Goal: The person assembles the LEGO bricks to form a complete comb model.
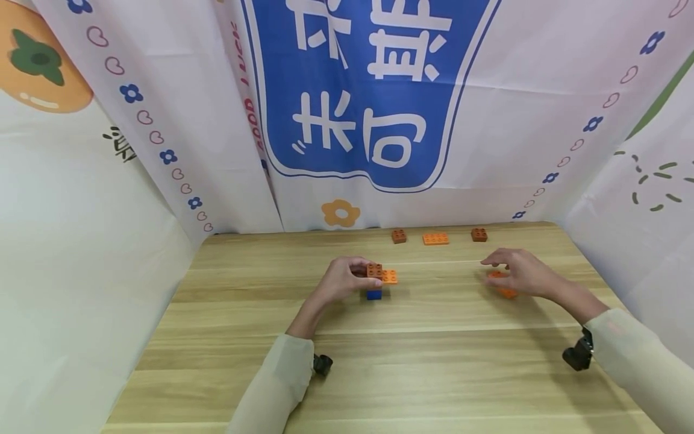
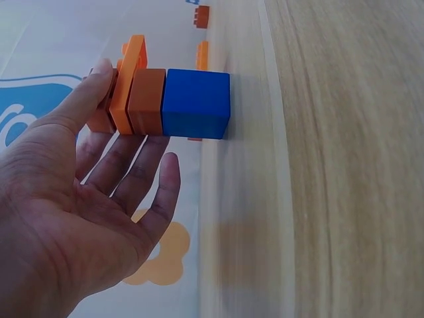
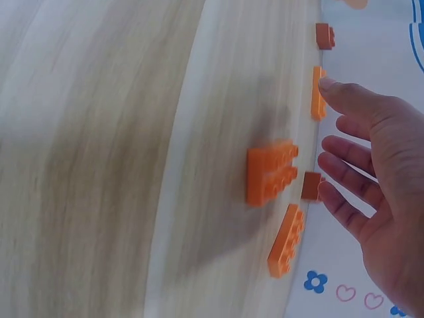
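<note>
My left hand (image 1: 343, 278) grips a stack of toy building bricks between thumb and fingers. At the bottom of the stack is a blue brick (image 2: 197, 103), then a brown brick (image 2: 147, 101), an orange plate brick (image 2: 130, 86) that juts out to the right in the head view, and another brown brick (image 1: 375, 269) on top. My right hand (image 1: 523, 272) hovers with fingers spread over two orange bricks on the table. In the right wrist view, a thicker orange brick (image 3: 270, 173) lies beside a thinner orange brick (image 3: 287, 242); the hand appears apart from both.
Along the back edge of the wooden table (image 1: 434, 374) lie a brown brick (image 1: 399, 236), an orange brick (image 1: 436, 239) and another brown brick (image 1: 479, 235). A printed white cloth (image 1: 461, 199) hangs right behind them, with cloth walls at both sides.
</note>
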### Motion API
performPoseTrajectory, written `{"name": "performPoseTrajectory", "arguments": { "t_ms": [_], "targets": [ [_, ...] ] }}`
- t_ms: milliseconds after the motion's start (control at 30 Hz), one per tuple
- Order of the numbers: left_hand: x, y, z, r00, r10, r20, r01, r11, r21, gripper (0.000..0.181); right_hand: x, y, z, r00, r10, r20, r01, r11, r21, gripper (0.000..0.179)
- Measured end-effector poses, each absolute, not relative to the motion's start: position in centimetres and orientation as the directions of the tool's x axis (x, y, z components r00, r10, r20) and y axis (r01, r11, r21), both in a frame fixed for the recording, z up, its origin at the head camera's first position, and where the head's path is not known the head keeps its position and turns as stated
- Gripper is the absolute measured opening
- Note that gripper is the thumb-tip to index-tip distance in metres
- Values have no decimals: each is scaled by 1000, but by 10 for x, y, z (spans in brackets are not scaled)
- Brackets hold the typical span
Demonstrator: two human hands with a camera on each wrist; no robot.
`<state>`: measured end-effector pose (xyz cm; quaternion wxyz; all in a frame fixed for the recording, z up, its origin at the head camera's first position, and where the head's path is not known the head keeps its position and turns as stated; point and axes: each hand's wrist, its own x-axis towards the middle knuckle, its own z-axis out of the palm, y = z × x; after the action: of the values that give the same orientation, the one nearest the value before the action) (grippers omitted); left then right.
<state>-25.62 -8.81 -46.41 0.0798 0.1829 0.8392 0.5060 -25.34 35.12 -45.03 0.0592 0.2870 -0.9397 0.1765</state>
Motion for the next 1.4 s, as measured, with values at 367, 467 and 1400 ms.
{"name": "performPoseTrajectory", "arguments": {
  "t_ms": [367, 467, 1400],
  "targets": [
    [-257, -89, -463, -921, 388, 29, 201, 411, 889, 42, -255, 366, -459, -831, -522, 192, -556, 787, -266, 44],
    [-257, -87, -463, -918, 395, 31, 201, 397, 896, 42, -253, 370, -463, -843, -507, 178, -538, 797, -277, 45],
    [-257, -87, -465, -923, 382, 37, 193, 378, 905, 41, -250, 379, -474, -860, -485, 157, -510, 818, -265, 47]
  ]
}}
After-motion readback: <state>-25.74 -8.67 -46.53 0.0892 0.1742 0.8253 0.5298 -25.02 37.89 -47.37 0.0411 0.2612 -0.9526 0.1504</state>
